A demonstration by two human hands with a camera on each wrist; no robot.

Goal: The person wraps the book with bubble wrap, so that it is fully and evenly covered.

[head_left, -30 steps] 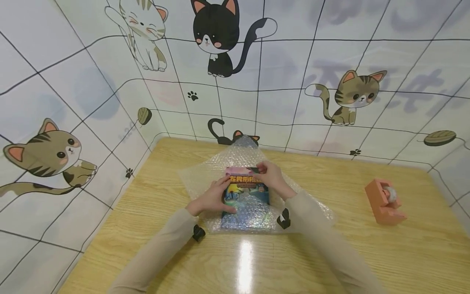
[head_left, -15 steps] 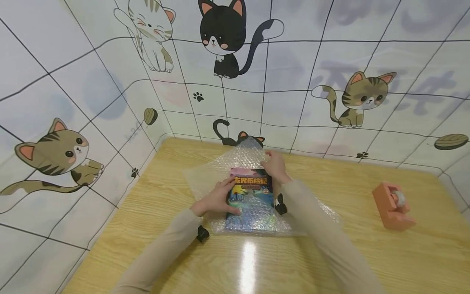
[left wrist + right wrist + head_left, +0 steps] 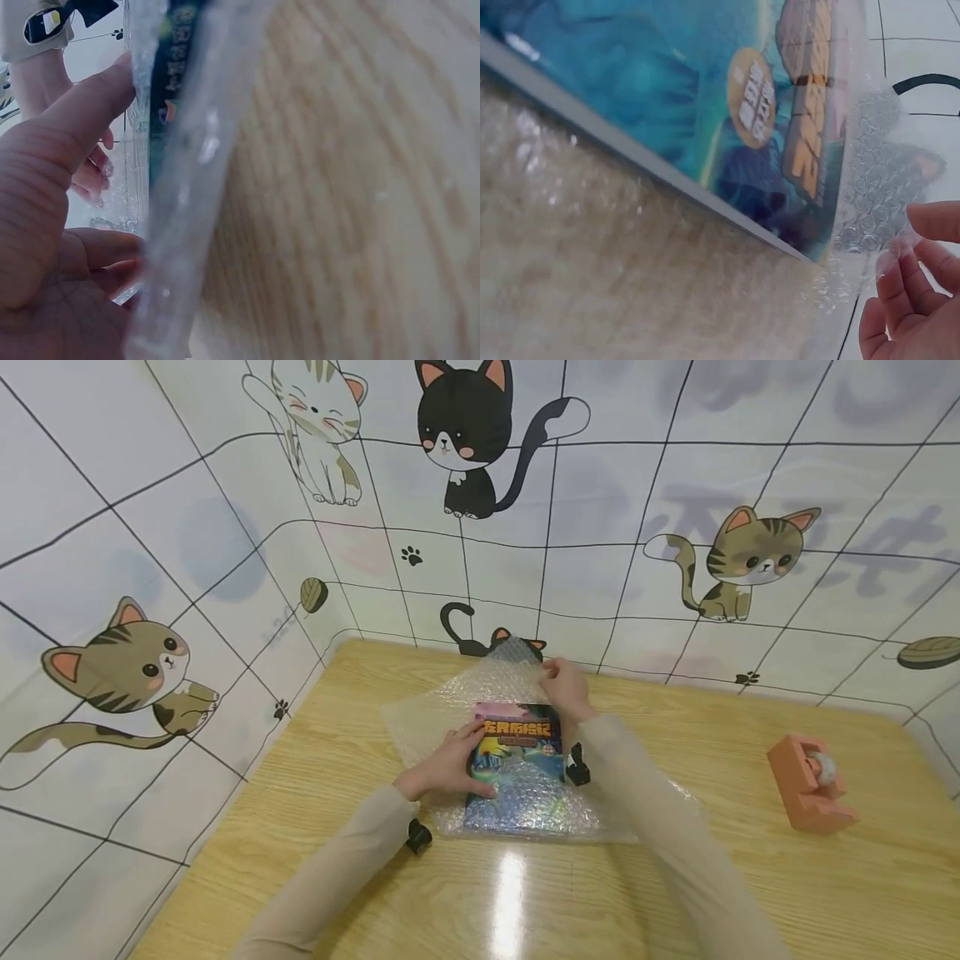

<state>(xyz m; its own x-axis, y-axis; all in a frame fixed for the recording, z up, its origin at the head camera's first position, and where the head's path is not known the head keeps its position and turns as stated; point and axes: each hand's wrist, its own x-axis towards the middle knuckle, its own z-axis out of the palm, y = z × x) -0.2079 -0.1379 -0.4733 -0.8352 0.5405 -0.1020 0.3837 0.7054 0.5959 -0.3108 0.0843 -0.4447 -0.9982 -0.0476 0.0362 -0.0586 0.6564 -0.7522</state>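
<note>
A book (image 3: 521, 742) with a colourful cover and yellow title lettering lies on a sheet of clear bubble wrap (image 3: 438, 697). A fold of the wrap covers its lower part. My left hand (image 3: 448, 767) rests over the book's left side, thumb and fingers spread, pressing from above. In the left wrist view the thumb (image 3: 94, 105) touches the wrapped cover. Beyond the book's top right corner, my right hand (image 3: 567, 691) pinches the edge of the wrap between thumb and fingers. The right wrist view shows that wrap (image 3: 870, 172) stretching from the book to the fingertips.
An orange tape dispenser (image 3: 808, 785) with a roll of clear tape stands on the wooden table (image 3: 420, 902) at the right. Behind the table hangs a cat-patterned cloth (image 3: 592, 527); the far corner of the wrap leans against it.
My right hand has moved from the book's top right corner to the far right part of the wrap and pinches it there. The left hand stays on the book.
</note>
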